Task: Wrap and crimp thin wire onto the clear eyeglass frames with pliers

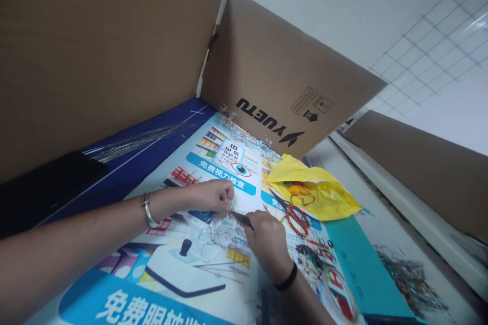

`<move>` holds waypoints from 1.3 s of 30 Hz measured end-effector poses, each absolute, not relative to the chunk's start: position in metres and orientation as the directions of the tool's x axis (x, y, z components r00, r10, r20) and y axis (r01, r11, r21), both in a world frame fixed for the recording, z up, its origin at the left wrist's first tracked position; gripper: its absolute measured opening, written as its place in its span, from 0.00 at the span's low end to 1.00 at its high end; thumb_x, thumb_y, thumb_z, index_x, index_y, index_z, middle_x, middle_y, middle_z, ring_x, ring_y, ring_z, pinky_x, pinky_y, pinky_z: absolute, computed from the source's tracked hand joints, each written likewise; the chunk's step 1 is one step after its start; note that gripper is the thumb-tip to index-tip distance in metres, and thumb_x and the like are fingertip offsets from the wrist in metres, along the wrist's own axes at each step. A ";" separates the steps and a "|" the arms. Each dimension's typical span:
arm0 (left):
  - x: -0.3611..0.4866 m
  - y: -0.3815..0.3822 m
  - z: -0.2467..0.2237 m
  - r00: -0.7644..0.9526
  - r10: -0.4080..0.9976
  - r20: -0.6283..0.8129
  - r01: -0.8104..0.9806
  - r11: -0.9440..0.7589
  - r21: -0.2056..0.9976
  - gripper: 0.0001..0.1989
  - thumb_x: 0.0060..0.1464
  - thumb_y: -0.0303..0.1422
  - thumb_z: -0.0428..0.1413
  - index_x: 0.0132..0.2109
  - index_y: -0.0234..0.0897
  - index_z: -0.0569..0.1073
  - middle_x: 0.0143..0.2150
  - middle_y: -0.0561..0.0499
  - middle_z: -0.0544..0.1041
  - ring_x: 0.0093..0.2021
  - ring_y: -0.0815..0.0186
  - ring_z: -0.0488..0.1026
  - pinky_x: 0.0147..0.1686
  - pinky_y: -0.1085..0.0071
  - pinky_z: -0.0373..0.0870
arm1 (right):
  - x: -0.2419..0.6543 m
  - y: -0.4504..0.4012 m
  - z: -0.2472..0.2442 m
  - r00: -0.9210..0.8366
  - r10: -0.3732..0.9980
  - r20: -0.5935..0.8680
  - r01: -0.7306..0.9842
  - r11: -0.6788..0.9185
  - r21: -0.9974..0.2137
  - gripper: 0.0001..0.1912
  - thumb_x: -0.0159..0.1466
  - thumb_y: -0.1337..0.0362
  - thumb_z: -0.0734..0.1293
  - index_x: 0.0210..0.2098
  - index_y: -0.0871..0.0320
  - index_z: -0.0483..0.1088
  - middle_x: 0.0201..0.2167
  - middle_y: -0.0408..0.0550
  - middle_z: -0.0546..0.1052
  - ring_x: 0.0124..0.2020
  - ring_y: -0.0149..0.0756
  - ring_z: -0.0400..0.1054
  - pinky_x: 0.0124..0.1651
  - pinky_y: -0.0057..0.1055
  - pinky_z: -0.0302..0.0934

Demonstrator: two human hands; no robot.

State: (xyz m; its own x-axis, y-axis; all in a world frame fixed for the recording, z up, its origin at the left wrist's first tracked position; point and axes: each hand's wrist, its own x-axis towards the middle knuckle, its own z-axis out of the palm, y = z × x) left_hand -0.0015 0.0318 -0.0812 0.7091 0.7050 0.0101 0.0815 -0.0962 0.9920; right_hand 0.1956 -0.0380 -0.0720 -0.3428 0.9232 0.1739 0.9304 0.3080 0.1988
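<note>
My left hand (pixel 219 195), a silver bangle at its wrist, is closed in a pinch on thin wire. Below the fingers hangs a loose, looped tangle of silvery wire (pixel 223 233) over the printed sheet. My right hand (pixel 268 236), with a black band at the wrist, is wrapped round a dark tapered tool (pixel 242 220). The tool's tip meets the wire just under my left fingertips; whether it is pliers or a blade I cannot make out. Scissors with orange handles (pixel 298 219) lie just beyond my right hand, partly against a yellow bag (pixel 331 198).
Cardboard walls (pixel 274 76) stand at the left and back. Straight wires (pixel 141 139) lie on dark blue cloth at left. Wire scraps (pixel 414 284) are heaped at far right, near a teal strip (pixel 358 269). A clear round container (pixel 339 294) sits at lower right.
</note>
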 end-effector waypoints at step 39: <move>0.000 0.023 -0.067 0.711 0.703 -0.018 0.243 -0.222 0.944 0.09 0.40 0.22 0.51 0.32 0.35 0.61 0.24 0.57 0.69 0.22 0.74 0.62 0.20 0.79 0.57 | 0.210 -0.028 -0.064 -0.593 0.710 0.379 0.803 0.493 0.334 0.07 0.61 0.66 0.60 0.29 0.57 0.69 0.25 0.46 0.67 0.30 0.37 0.55 0.35 0.35 0.45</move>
State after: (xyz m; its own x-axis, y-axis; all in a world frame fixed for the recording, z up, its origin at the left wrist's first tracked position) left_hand 0.0001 0.0233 -0.0672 0.7114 0.7025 -0.0179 0.2426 -0.2216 0.9445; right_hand 0.2099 -0.0281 -0.0642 -0.5934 0.7103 0.3785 0.8033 0.4928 0.3345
